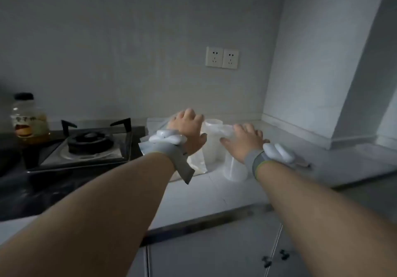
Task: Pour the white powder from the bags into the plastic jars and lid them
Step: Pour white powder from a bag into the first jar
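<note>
My left hand (189, 130) grips the top of a clear plastic bag of white powder (196, 160) that stands on the white counter beside the stove. My right hand (245, 141) holds the other end of the bag's top (219, 129), stretched between both hands. Behind the bag stands a translucent plastic jar (211, 145). A second jar (234, 170) stands under my right wrist, nearer the counter's front. Whether either jar has a lid I cannot tell. Both wrists wear grey bands with white devices.
A black gas stove (90, 143) lies left of the bag, with a jar of amber liquid (30, 121) at its far left. Two wall sockets (222, 57) sit above. The counter (210, 199) ends at a dark front edge over cabinet doors; a wall corner closes the right.
</note>
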`<state>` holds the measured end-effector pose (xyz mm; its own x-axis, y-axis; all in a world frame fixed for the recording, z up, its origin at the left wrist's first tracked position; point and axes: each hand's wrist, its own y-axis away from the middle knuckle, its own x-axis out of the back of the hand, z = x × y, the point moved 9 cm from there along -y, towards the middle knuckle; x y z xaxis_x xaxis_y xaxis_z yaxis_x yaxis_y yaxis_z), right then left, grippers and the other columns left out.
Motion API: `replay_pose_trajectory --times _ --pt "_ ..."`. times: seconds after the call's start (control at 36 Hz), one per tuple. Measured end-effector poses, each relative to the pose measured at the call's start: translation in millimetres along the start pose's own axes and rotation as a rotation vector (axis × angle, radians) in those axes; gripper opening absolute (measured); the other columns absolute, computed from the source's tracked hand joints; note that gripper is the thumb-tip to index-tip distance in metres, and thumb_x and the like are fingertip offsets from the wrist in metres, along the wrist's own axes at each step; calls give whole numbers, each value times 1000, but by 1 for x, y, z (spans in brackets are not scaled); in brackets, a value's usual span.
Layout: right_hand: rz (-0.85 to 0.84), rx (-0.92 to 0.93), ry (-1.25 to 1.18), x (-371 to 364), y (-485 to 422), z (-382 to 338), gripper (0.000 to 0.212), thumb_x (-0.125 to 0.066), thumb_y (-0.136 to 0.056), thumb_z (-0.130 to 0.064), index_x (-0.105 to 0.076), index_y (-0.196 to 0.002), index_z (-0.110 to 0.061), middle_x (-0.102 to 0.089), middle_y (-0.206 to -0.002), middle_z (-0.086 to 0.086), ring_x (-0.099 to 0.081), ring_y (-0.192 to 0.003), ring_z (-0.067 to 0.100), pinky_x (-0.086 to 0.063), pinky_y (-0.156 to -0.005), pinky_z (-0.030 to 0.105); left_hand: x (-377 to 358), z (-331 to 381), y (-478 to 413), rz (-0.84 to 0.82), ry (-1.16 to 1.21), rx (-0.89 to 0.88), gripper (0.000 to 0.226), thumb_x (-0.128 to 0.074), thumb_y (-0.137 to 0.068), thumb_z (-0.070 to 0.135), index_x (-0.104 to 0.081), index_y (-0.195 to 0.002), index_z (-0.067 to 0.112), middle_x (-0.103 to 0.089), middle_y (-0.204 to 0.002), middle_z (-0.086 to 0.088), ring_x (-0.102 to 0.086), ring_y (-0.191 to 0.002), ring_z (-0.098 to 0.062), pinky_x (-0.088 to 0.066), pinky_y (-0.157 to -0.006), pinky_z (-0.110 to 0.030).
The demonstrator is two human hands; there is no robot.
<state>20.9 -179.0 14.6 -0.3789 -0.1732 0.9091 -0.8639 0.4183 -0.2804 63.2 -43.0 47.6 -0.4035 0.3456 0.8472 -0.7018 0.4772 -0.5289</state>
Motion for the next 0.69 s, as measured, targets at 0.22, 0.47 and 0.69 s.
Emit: replay_pose_trajectory --times 0.22,0.47,0.69 --pt "-54 -121 -295 -31 11 18 81 -58 -87 -38 -10 -144 -6 -34 -143 17 -38 -129 32 -33 -97 33 -50 -8 18 -65 245 146 37 -52 -92 30 -45 -125 15 -43 -126 -7 -55 -99 -31 -42 -74 -32" --pt "-124 -170 -463 -84 13 35 64 -70 -78 -39 -36 -123 -9 -55 -127 15 -53 -115 33 -44 -88 32 -98 -7 32 -90 650 204 50 -63 -85 27 -42 -130 20 -51 -114 1 -51 -94 -12 -44 -82 -26" --pt "-88 -76 -346 -100 -7 37 43 -66 -70 -27 -45 -107 -19 -60 -115 7 -55 -108 32 -46 -91 38 -120 -11 23 -4 883 262 64 -73 -78 31 -41 -132 17 -54 -120 -2 -55 -105 -17 -46 -96 -39"
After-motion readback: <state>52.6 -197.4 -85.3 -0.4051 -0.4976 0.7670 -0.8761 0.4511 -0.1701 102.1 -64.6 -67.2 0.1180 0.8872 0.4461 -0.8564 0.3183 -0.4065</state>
